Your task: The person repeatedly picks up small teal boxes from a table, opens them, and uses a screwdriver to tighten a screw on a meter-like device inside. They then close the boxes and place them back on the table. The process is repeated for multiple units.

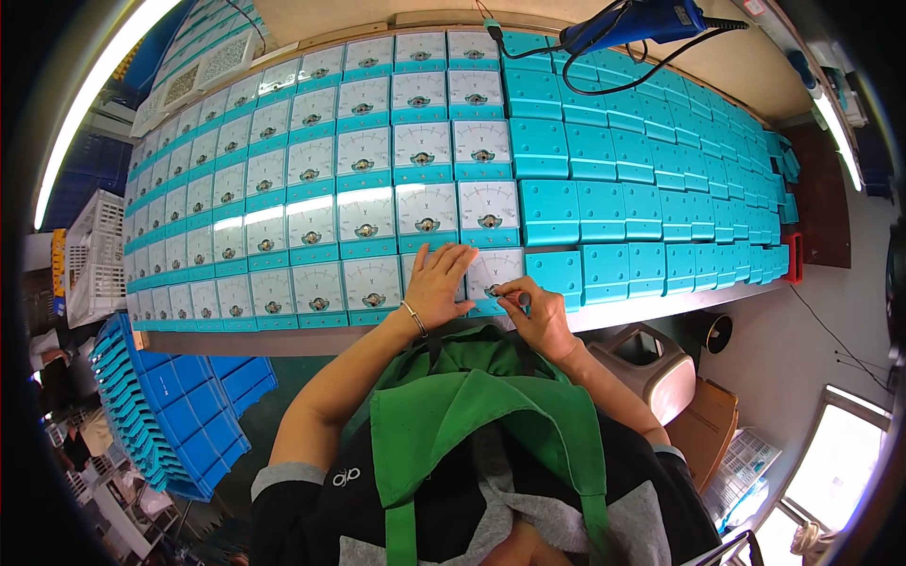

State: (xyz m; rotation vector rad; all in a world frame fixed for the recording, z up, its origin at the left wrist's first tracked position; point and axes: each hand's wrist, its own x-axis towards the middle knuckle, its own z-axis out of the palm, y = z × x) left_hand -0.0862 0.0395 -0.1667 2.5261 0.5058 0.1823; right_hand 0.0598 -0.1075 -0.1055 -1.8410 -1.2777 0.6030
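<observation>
White meter faces (495, 266); teal cases (549, 208); green apron (404, 424).

Bright window (835, 462) lower right; pale wall (797, 344); dark floor (297, 382); lit tube (85, 77) left.

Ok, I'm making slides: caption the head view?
Right hand at a white-faced meter, left hand alongside; teal cases at right.

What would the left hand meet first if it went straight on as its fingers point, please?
Probably the white-faced meters in the next row beyond the left hand, though how high it sits over them is unclear.
</observation>
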